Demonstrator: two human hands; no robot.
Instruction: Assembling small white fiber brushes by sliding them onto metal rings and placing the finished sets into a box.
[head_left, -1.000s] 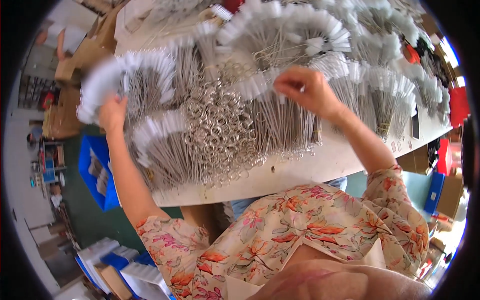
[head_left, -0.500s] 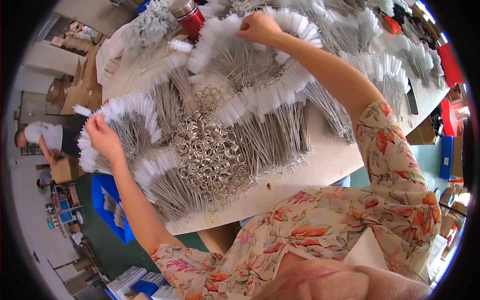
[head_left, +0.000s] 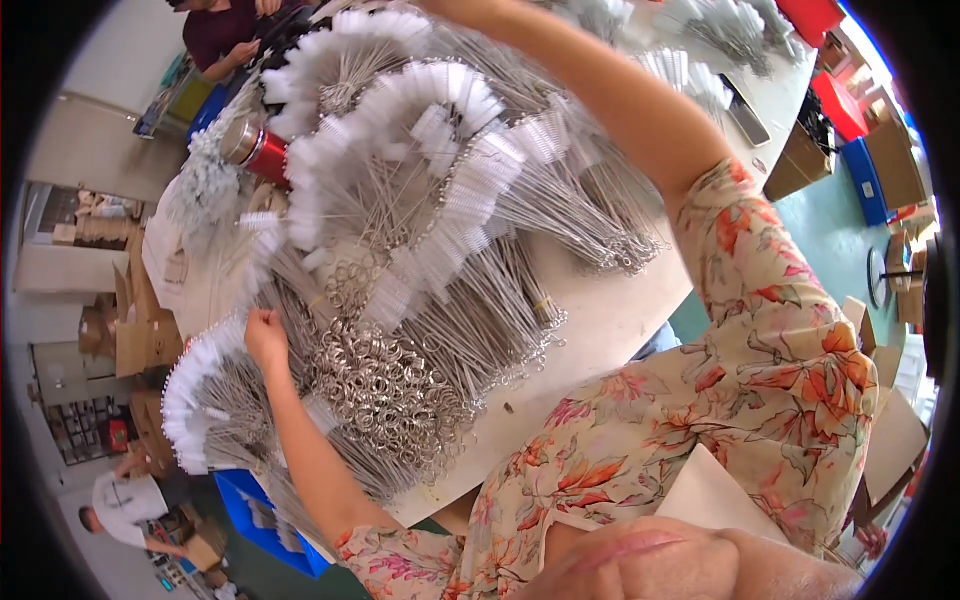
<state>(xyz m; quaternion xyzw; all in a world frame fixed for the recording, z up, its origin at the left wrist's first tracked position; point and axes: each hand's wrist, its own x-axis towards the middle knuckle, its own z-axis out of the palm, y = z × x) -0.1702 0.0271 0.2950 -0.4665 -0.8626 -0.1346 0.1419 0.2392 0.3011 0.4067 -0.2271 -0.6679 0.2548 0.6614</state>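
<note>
Long wire brushes with white bristle tips and ring ends lie in fanned heaps (head_left: 430, 230) over a white table (head_left: 610, 320). My left hand (head_left: 265, 335) is closed in a fist on the stems of the fan of brushes (head_left: 200, 400) at the table's left end, beside a tangle of metal rings (head_left: 390, 390). My right arm (head_left: 640, 120), in a floral sleeve, stretches over the heaps to the top edge of the picture. The right hand itself is cut off there.
A red and silver flask (head_left: 255, 150) stands at the table's far left. A blue bin (head_left: 265, 515) sits under the near left edge. Cardboard boxes (head_left: 135, 340) line the left. One person (head_left: 225, 35) works top left, another (head_left: 125, 500) lower left. Red and blue crates (head_left: 850, 110) stand at the right.
My right arm has reached farther across the table until its hand left the picture at the top. My left hand stays on the same fan of brushes. The view has tilted rightward.
</note>
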